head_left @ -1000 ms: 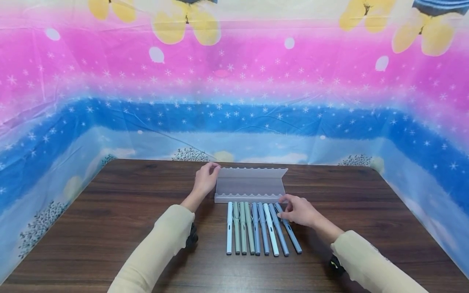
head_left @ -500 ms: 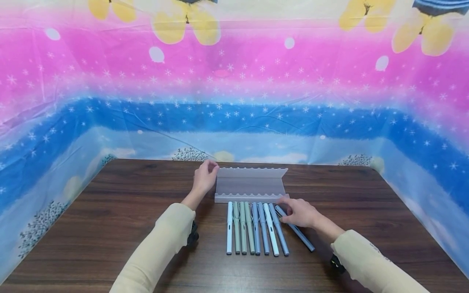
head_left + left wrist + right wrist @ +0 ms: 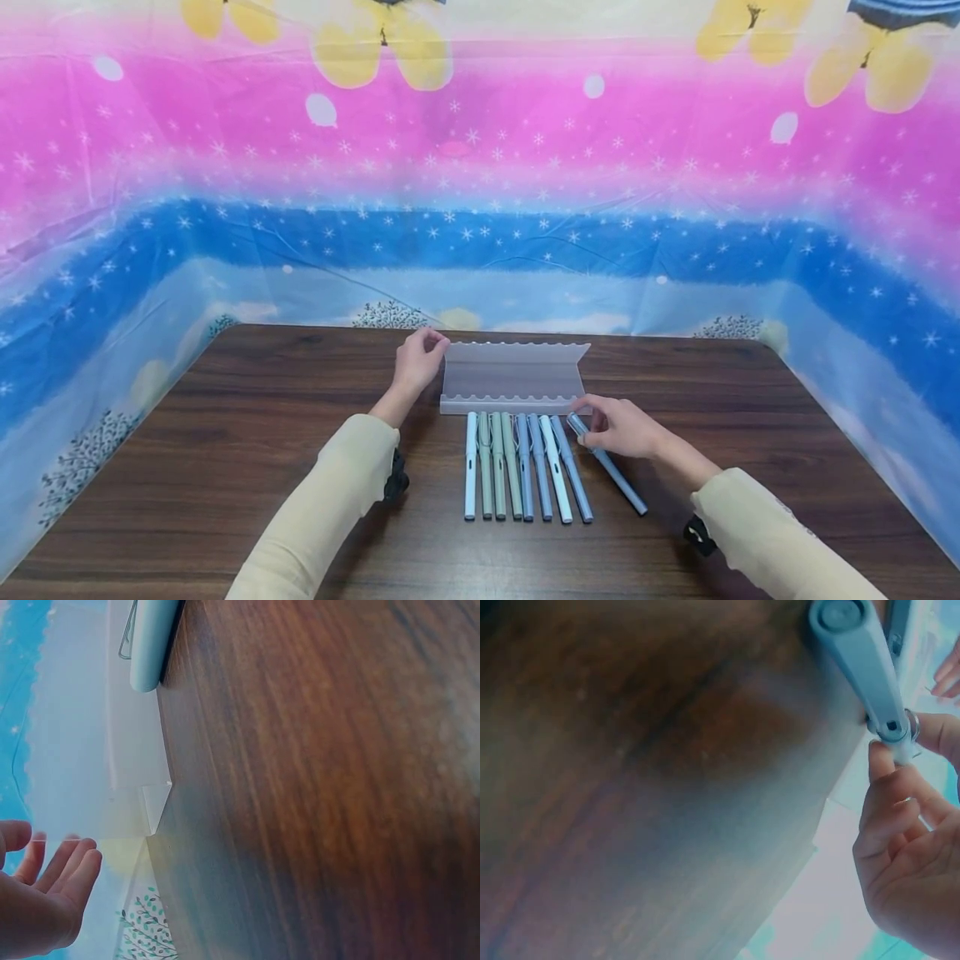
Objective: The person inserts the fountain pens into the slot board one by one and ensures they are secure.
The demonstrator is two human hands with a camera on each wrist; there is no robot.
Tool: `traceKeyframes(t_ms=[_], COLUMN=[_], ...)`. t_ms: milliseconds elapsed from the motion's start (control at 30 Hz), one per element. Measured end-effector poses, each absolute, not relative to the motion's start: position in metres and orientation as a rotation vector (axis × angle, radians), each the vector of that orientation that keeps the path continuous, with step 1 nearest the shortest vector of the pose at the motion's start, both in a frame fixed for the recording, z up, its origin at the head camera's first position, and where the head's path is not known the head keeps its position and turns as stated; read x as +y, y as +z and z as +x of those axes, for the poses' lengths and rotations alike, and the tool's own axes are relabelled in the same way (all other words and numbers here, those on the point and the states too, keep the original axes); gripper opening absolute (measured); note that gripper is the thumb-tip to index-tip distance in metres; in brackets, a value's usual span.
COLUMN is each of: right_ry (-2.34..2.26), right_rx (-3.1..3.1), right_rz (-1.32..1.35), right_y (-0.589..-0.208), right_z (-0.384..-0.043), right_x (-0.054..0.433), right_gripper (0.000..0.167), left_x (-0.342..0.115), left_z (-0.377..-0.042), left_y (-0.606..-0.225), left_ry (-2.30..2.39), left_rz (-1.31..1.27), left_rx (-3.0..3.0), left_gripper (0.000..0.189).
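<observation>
In the head view my left hand pinches the upper left corner of a translucent plastic pen rack with scalloped edges. In the left wrist view, the fingers and thumb lie at the rack's side edge. My right hand pinches the cap end of a dark blue pen, which slants away to the right of a row of pens. The right wrist view shows this pen between thumb and fingers, its clip near the fingertips. In the row, a pale blue pen is leftmost and a blue pen rightmost.
Green pens, more blue pens and a white pen lie side by side in front of the rack. All rest on a dark wood table. A patterned cloth hangs behind and at the sides.
The dark blue pen at the right end has swung away from the row, its lower end going right, and my right hand has shifted slightly right with it. The left hand stays at the rack.
</observation>
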State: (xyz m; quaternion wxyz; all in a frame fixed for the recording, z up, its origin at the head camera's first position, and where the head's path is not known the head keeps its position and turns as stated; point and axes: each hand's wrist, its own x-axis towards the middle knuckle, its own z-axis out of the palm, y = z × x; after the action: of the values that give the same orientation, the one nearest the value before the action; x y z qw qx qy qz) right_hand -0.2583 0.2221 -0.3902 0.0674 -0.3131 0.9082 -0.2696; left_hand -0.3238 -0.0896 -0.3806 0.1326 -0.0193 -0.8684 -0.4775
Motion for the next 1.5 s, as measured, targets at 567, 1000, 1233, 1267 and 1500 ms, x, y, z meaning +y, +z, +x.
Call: traceKeyframes(t_ms=[567, 1000, 1233, 1267, 1500], right_ry=[-1.192, -1.268, -1.262, -1.261, -1.326], right_rx=[2.650, 2.712, 2.794, 2.805, 2.854], right_rz=[-0.884, -0.910, -0.901, -0.897, -0.894], right_y=[-0.371, -0.363, -0.360, -0.359, -0.340], right_z=[-0.263, -0.272, -0.281, -0.282, -0.274], right_x=[0.229, 0.228, 0.230, 0.230, 0.223], right_gripper=[0.041, 0.041, 0.042, 0.042, 0.042], left_x=[-0.092, -0.093, -0.093, -0.093, -0.092], left_z=[-0.323, -0.321, -0.321, -0.321, -0.322], left_y=[-0.381, -0.379, -0.380, -0.380, -0.380], left_ry=[-1.452, -1.474, -1.475, -1.473, -1.468], left_rz=[-0.055, -0.053, -0.046, -0.046, -0.039], left_rx=[-2.496, -2.506, -2.507, -2.505, -2.502], left_gripper=[0.018, 0.020, 0.019, 0.019, 0.019])
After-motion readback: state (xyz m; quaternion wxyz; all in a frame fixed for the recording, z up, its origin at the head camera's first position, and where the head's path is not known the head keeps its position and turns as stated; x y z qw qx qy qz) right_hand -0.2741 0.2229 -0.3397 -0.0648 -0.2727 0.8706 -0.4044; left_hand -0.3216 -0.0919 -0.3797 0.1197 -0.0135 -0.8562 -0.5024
